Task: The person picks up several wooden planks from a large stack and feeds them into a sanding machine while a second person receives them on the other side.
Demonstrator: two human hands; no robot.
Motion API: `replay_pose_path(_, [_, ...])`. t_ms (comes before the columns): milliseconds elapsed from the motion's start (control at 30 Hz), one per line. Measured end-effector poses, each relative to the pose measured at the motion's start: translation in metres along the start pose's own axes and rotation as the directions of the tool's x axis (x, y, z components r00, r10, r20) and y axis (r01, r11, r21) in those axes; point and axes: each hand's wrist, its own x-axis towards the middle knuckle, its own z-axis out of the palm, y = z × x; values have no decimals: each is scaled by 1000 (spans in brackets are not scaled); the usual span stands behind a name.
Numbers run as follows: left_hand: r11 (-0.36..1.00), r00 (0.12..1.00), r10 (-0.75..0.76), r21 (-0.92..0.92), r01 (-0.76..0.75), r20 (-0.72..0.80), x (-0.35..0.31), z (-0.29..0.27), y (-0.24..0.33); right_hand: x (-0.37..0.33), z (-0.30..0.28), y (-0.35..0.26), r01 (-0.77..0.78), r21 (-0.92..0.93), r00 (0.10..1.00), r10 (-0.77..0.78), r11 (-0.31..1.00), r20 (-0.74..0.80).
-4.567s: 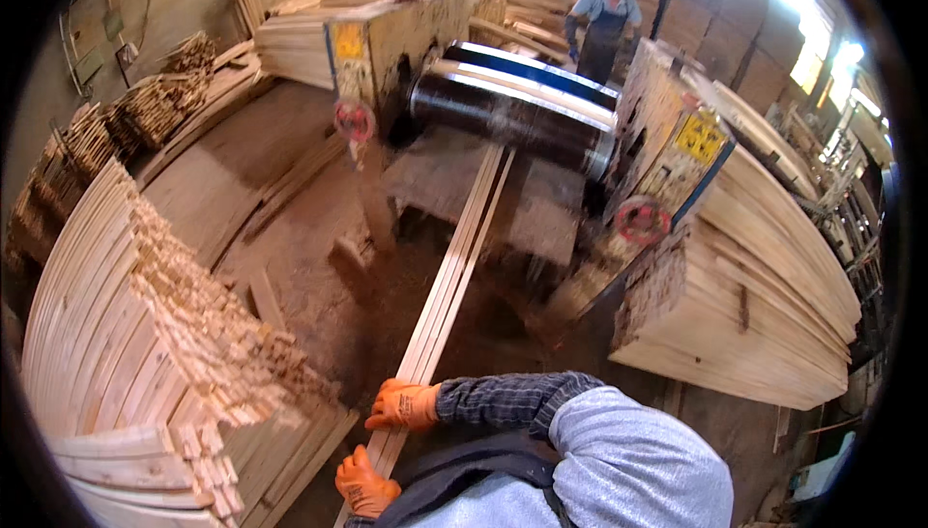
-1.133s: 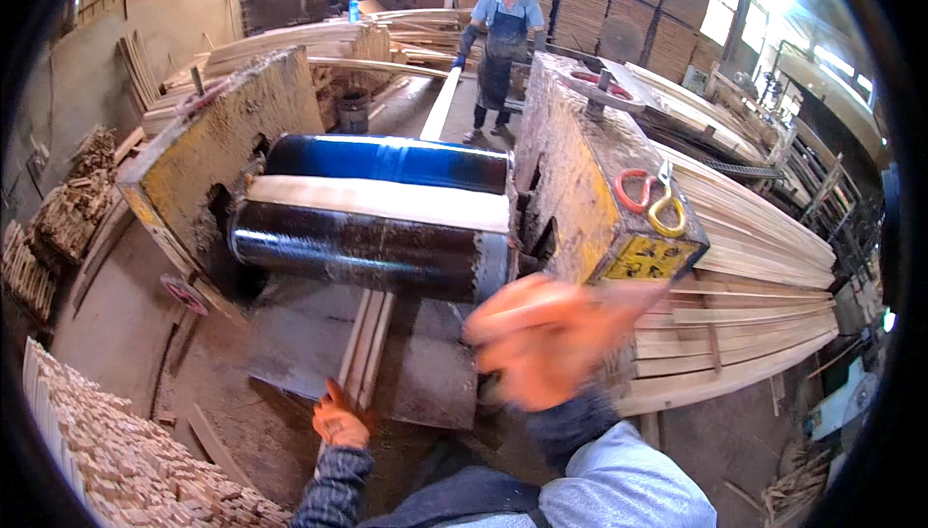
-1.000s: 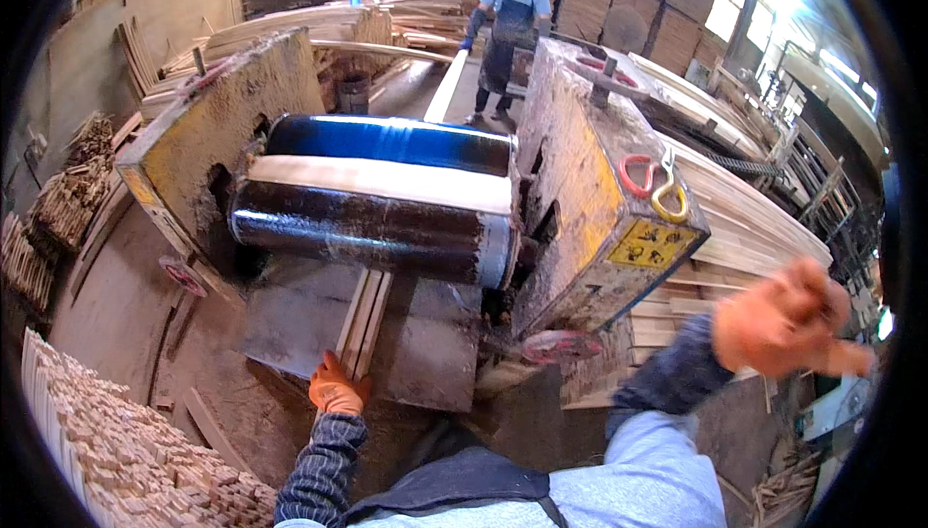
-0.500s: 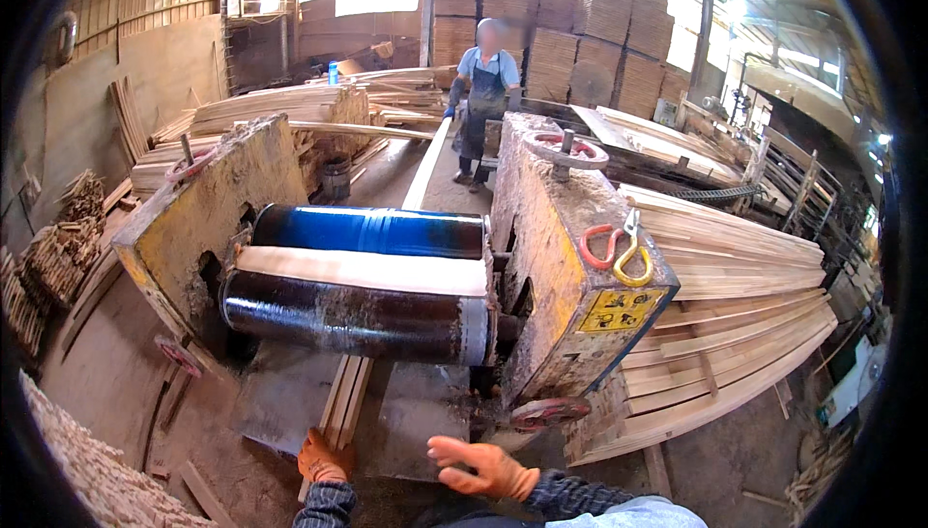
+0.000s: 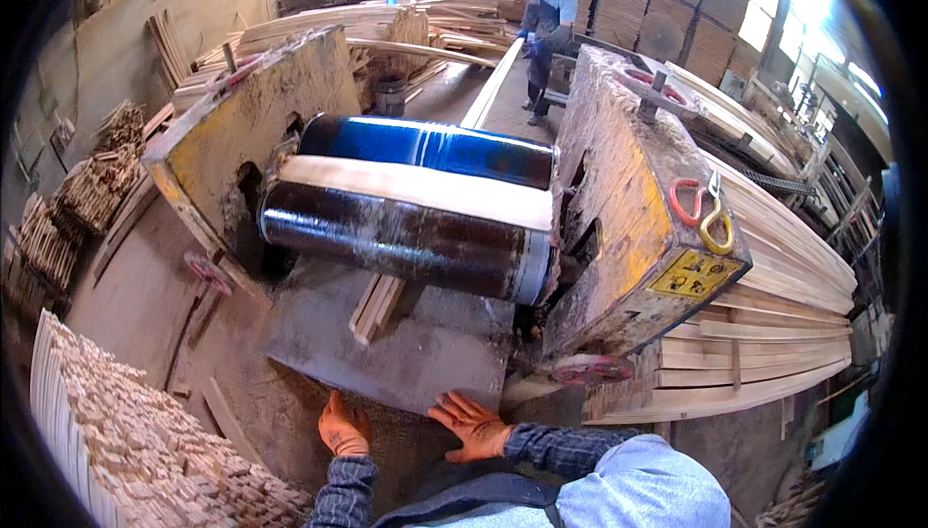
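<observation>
My left hand [image 5: 345, 428], in an orange glove, hovers just off the near edge of the metal feed plate [image 5: 440, 344]. It is empty, its index finger stretched out and the others loosely bent. My right hand [image 5: 471, 427], also gloved in orange, lies with spread fingers at the plate's near edge. A few narrow wood strips [image 5: 377, 308] lie side by side on the plate, apart from both hands. Their far ends go out of sight under the dark roller [image 5: 396, 240]. Behind it is a blue wet-looking roller [image 5: 430, 149], with a pale band [image 5: 416, 185] between the two.
Crusted yellow side frames [image 5: 628, 199] flank the rollers. Beyond the machine a person [image 5: 551, 26] in an apron holds a long pale strip [image 5: 495, 85]. Stacked boards [image 5: 764, 344] stand on the right, a large bundle of strips [image 5: 164, 441] at lower left. A red handwheel [image 5: 592, 370] juts out low.
The wood strips have slid forward under the roller, and my left hand has let go of them. My right hand has come down to the plate's edge. The view has tilted down and turned.
</observation>
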Motion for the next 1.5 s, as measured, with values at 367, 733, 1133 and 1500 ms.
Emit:
replay_pose_path(367, [751, 727, -547, -142, 645, 415, -213, -43, -57, -5, 12, -23, -163, -89, 986, 158, 983, -62])
replay_pose_path(733, [479, 772, -534, -629, 612, 344, -439, -102, -221, -61, 165, -206, 57, 141, 993, -72, 988, 99])
replay_pose_path(1133, [258, 373, -920, -535, 804, 117, -719, -176, -247, -127, 196, -304, 398, 164, 897, -420, 903, 137])
replay_pose_path(1500, [108, 149, -988, -834, 541, -32, -764, -228, -181, -181, 231, -350, 133, 321, 879, -261, 938, 399])
